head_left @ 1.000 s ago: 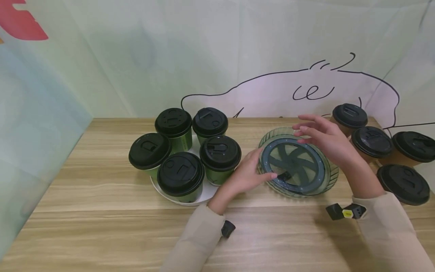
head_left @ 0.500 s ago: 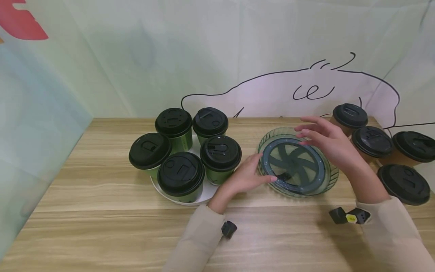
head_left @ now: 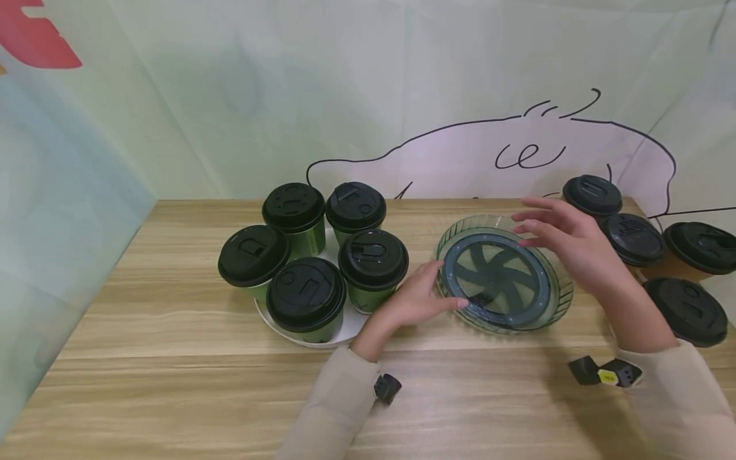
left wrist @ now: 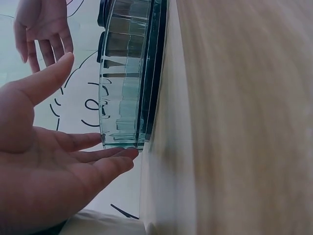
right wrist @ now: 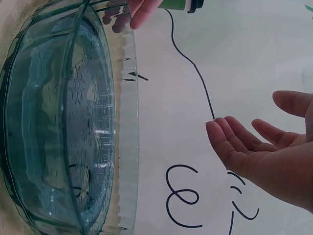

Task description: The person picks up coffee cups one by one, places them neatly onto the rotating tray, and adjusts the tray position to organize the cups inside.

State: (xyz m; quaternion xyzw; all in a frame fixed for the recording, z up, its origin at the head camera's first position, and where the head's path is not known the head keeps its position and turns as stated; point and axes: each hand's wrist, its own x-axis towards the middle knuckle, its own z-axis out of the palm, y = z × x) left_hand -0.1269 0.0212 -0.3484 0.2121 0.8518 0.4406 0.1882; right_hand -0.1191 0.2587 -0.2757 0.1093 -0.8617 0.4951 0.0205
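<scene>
A round, clear green tray (head_left: 556, 305) with ribbed walls lies on the wooden table, a dark ring and swirl pattern showing at its base. My left hand (head_left: 409, 301) is at its left side, fingers extended and thumb apart. In the left wrist view, the fingertips of that hand (left wrist: 63, 169) meet the tray wall (left wrist: 124, 105). Over the tray's right part, my right hand (head_left: 575, 246) hovers with loosely bent fingers. From the right wrist, this hand (right wrist: 266, 149) appears apart from the tray (right wrist: 36, 117) and holds nothing.
Several green cups with black lids (head_left: 306, 294) stand on a white plate (head_left: 351, 327), close beside my left wrist. Several brown cups with black lids (head_left: 701, 246) stand on the right, partly behind my right forearm. A printed cloth backdrop (head_left: 241, 102) rises behind the table (head_left: 172, 383).
My right hand has drifted right, away from the tray's middle and toward the brown cups. The left hand, the tray and the cups look unmoved over the last half second.
</scene>
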